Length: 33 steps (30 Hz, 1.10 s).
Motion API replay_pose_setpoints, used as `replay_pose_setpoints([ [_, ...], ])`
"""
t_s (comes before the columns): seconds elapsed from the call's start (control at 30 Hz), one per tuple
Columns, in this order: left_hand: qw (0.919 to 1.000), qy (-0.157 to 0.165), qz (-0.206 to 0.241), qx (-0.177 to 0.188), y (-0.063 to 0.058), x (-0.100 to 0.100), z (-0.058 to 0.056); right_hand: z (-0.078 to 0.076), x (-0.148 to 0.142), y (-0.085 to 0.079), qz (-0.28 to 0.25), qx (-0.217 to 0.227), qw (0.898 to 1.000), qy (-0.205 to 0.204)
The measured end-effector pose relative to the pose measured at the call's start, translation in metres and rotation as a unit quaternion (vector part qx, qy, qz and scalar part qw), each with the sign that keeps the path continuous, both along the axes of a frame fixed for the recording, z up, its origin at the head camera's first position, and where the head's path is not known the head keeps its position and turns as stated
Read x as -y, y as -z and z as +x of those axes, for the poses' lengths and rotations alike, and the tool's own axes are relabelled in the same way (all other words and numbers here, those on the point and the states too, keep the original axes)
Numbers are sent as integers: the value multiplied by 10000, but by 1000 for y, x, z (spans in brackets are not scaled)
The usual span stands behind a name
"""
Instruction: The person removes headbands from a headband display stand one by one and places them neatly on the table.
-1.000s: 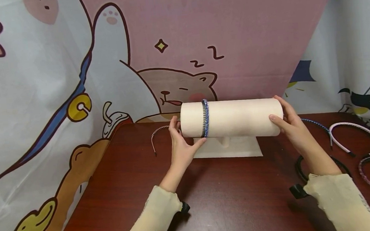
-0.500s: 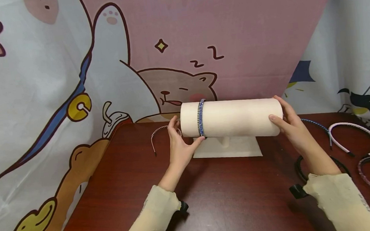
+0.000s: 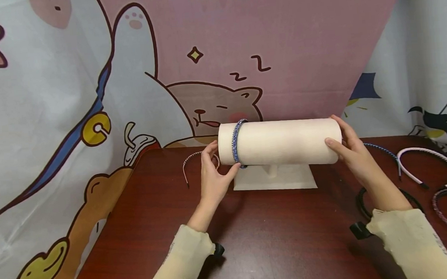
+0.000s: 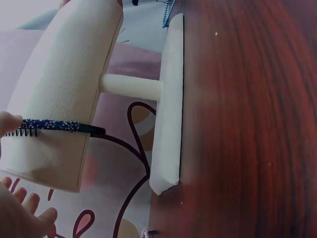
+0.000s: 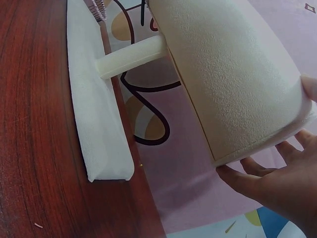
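Observation:
A cream cylinder display stand [image 3: 283, 142] lies level on its post above a flat base [image 3: 275, 178]. A blue glittery headband [image 3: 234, 143] with comb teeth arches over the cylinder near its left end. My left hand [image 3: 214, 182] is at that end, its thumb touching the headband low on the front. In the left wrist view, the other fingers [image 4: 30, 202] are spread beside the cylinder's end, apart from the band. My right hand [image 3: 352, 155] grips the cylinder's right end, thumb in front and fingers round the end face.
A thin headband [image 3: 185, 168] lies behind my left hand. To the right are a blue headband [image 3: 385, 147], a white one [image 3: 431, 149], a black one [image 3: 362, 203] and a dark pinkish one [image 3: 444, 216]. All rest on the reddish-brown table [image 3: 278, 240]. A cartoon-printed cloth [image 3: 298, 41] hangs behind.
The blue glittery headband has slid left along the cylinder and now tilts slightly, my left thumb moving left with it. My right hand and the stand have stayed in place.

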<state>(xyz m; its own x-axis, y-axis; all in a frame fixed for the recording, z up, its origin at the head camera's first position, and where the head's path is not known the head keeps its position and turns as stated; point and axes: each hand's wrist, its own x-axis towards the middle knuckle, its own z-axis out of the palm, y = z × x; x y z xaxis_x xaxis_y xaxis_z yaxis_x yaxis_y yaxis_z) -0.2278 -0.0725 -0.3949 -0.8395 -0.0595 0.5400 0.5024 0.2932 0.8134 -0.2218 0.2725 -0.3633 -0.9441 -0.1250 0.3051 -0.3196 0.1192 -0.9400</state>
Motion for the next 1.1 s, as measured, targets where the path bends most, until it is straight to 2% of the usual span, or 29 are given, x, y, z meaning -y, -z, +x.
replay_pose_setpoints([
  [0.2,9999,41,110,-63,-3,5,1,0,0,0,143,-18,9999,53],
  [0.63,9999,-56,-33,-159,-7,16,1,0,0,-1,240,-7,9997,106],
  [0.8,9999,-111,-71,-71,-9,19,1,0,0,-1,187,-2,9998,63],
  [1.0,9999,-1,112,-102,-8,19,1,0,1,-2,183,5,9998,65],
  [1.1,9998,43,188,-1,-9,17,3,0,0,-1,161,4,9998,65],
])
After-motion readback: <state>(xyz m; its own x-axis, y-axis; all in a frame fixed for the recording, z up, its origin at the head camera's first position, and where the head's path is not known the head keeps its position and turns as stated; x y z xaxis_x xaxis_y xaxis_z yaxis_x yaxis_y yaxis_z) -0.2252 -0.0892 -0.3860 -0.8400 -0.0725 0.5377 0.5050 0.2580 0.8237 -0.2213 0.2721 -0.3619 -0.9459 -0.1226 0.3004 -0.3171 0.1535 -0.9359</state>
